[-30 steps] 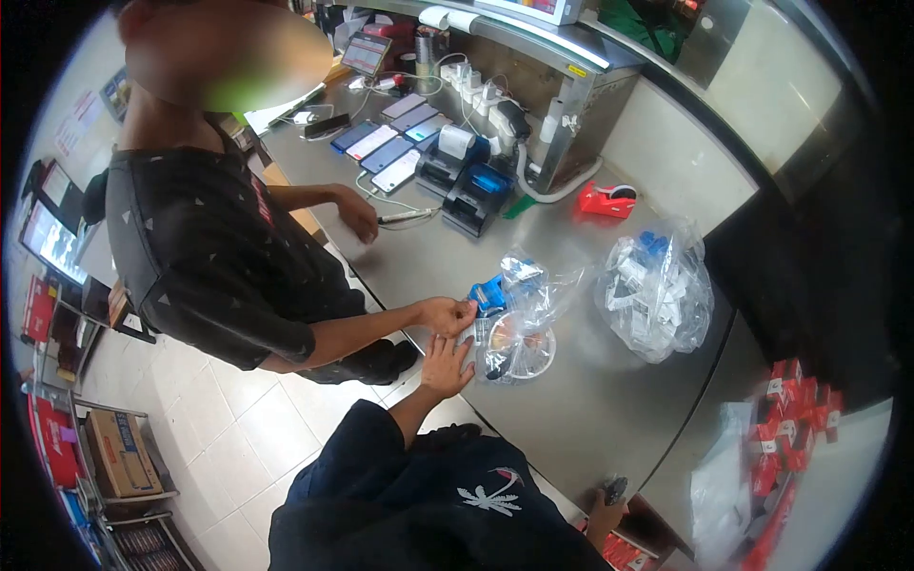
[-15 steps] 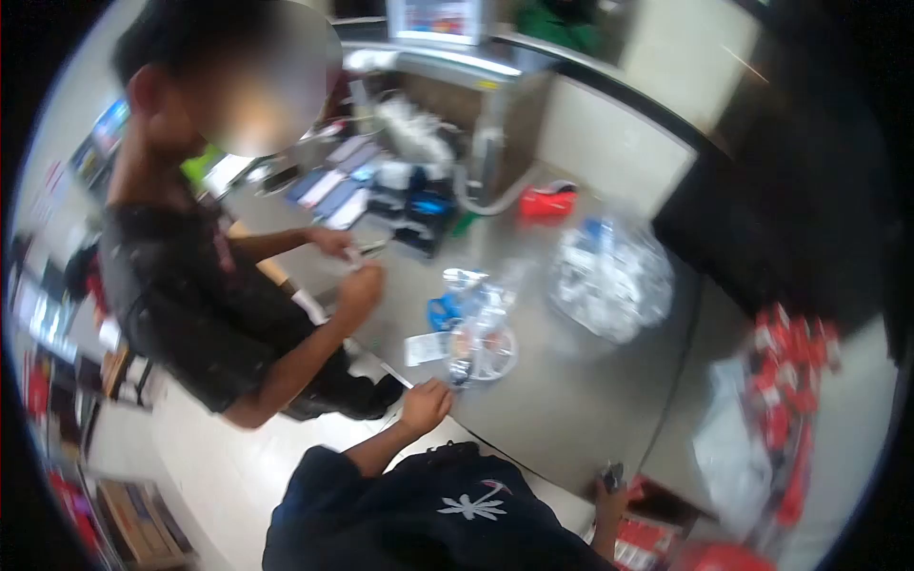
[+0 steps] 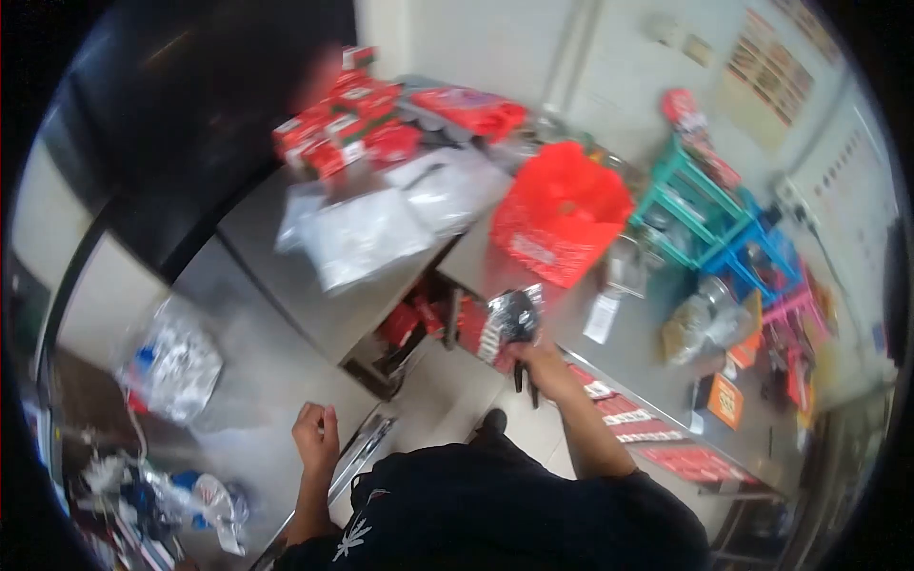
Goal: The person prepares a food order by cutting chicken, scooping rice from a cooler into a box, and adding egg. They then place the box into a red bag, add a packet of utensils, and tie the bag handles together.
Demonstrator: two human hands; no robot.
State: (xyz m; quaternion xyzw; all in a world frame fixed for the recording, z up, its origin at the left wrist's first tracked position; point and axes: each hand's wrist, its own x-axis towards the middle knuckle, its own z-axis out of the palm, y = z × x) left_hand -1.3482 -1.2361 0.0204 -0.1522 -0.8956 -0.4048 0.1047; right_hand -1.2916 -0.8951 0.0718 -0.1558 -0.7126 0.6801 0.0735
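My right hand (image 3: 545,371) is closed around a black item in clear, shiny plastic (image 3: 515,316). Two dark, narrow ends stick out below my fingers; blur keeps me from telling its exact kind. It is in front of a red plastic bag (image 3: 564,214) standing on the right-hand metal counter. At the lower left, my left hand (image 3: 316,433) is curled into a loose fist by the edge of the other metal counter (image 3: 276,381). Nothing shows sticking out of it.
Clear plastic packs (image 3: 362,228) and red packets (image 3: 347,124) lie at the back. Green (image 3: 690,205) and blue baskets (image 3: 762,257) stand at right, near an orange box (image 3: 721,402). A stuffed clear bag (image 3: 176,362) sits at left. Floor (image 3: 457,395) shows between the counters.
The view has swung right, and the co-worker has left the picture. My right hand has risen before the red bag with the wrapped black item. My left hand is away from the clear plastic bags.
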